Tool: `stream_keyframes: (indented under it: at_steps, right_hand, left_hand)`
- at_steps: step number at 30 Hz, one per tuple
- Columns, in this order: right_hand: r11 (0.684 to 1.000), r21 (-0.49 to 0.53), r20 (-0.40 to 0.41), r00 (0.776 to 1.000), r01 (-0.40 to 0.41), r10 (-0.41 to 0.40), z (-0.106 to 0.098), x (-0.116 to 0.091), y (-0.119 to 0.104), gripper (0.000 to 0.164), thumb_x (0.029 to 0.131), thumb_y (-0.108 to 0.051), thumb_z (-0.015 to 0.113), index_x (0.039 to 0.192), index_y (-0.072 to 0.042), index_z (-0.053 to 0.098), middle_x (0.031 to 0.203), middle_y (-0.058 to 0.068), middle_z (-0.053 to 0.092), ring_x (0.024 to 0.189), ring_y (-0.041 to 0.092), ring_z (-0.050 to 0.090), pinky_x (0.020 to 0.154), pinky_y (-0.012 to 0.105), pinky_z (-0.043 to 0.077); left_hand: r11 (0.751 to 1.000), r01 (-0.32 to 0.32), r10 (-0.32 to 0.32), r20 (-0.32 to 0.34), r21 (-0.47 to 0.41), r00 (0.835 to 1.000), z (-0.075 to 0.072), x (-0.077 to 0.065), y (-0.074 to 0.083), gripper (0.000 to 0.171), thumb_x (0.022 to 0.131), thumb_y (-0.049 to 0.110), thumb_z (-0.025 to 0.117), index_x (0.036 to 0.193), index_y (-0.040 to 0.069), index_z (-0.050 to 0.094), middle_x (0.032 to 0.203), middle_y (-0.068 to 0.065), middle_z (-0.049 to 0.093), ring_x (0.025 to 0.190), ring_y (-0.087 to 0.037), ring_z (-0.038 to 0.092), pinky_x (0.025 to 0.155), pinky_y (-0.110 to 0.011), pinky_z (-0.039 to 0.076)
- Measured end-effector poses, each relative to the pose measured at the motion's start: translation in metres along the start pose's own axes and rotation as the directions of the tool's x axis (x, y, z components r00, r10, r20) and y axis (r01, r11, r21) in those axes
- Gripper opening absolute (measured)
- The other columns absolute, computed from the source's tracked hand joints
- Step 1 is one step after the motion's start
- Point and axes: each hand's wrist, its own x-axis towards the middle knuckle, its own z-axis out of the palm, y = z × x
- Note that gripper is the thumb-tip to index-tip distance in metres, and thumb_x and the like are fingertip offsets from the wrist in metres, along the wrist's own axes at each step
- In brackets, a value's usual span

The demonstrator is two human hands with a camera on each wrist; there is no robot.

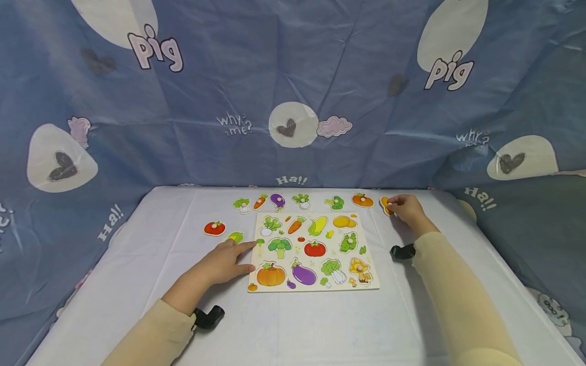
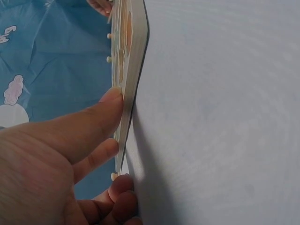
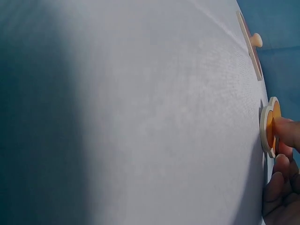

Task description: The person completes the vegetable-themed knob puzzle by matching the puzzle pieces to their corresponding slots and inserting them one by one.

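Observation:
At the far right of the table, my right hand (image 1: pixel 409 211) pinches an orange-brown, two-lobed potato puzzle piece (image 1: pixel 385 205) between thumb and fingers. The right wrist view shows the potato piece (image 3: pixel 270 129) tilted up on edge, close over the white cloth. My left hand (image 1: pixel 229 263) rests at the left edge of the vegetable puzzle board (image 1: pixel 293 262), thumb and index finger extended against it. In the left wrist view, the thumb (image 2: pixel 111 96) touches the board's side. Knobbed mushroom (image 1: pixel 360 272) and pea (image 1: pixel 349 243) pieces sit in the board.
Behind the board lie loose knobbed pieces: a leafy cabbage (image 1: pixel 242 205), carrot (image 1: pixel 260 202), eggplant (image 1: pixel 277 202), turnip (image 1: pixel 301 202), broccoli (image 1: pixel 335 203) and pumpkin (image 1: pixel 362 201). Left of it are a tomato (image 1: pixel 214 228) and a corn piece (image 1: pixel 236 237), partly behind my left hand.

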Motion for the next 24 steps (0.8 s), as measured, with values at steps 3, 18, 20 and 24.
stream_keyframes:
  at_steps: [3, 18, 20, 24]
  right_hand:
    - [1.0, 0.001, -0.003, 1.0, 0.013, -0.013, -0.002, -0.002, 0.001, 0.024, 0.098, -0.012, 0.061, 0.117, 0.002, 0.063, 0.113, 0.017, 0.062, 0.089, 0.021, 0.053, 0.069, 0.025, 0.045]
    - [0.999, 0.002, 0.016, 0.999, 0.04, -0.04, -0.014, -0.008, -0.002, 0.025, 0.1, -0.013, 0.058, 0.119, 0.002, 0.06, 0.117, 0.017, 0.058, 0.093, 0.022, 0.053, 0.071, 0.023, 0.046]
    - [0.999, 0.001, 0.018, 0.998, 0.052, -0.052, -0.016, -0.011, -0.003, 0.025, 0.1, -0.013, 0.058, 0.119, 0.002, 0.06, 0.115, 0.016, 0.058, 0.092, 0.021, 0.052, 0.071, 0.021, 0.046]
    - [0.994, -0.008, 0.038, 0.993, 0.111, -0.11, -0.019, -0.017, -0.006, 0.026, 0.098, -0.014, 0.06, 0.118, 0.003, 0.062, 0.11, 0.014, 0.06, 0.089, 0.018, 0.052, 0.07, 0.021, 0.045]
  left_hand:
    - [1.0, -0.003, 0.003, 0.0, -0.001, 1.0, 0.0, 0.0, 0.0, 0.071, 0.083, 0.042, 0.077, 0.146, 0.025, 0.051, 0.101, -0.006, 0.056, 0.087, -0.019, 0.047, 0.075, -0.033, 0.043]
    - [1.0, -0.004, 0.004, 0.005, -0.003, 1.0, 0.0, 0.0, -0.001, 0.071, 0.084, 0.044, 0.076, 0.147, 0.026, 0.05, 0.099, -0.005, 0.055, 0.088, -0.019, 0.047, 0.075, -0.033, 0.043]
    - [1.0, -0.003, 0.003, 0.006, -0.004, 1.0, 0.0, 0.0, -0.001, 0.071, 0.084, 0.044, 0.076, 0.147, 0.026, 0.05, 0.099, -0.004, 0.055, 0.089, -0.019, 0.047, 0.075, -0.033, 0.043]
    - [1.0, -0.002, 0.002, 0.007, -0.006, 1.0, 0.0, 0.001, -0.001, 0.071, 0.084, 0.044, 0.076, 0.147, 0.026, 0.05, 0.1, -0.005, 0.055, 0.089, -0.019, 0.048, 0.075, -0.034, 0.044]
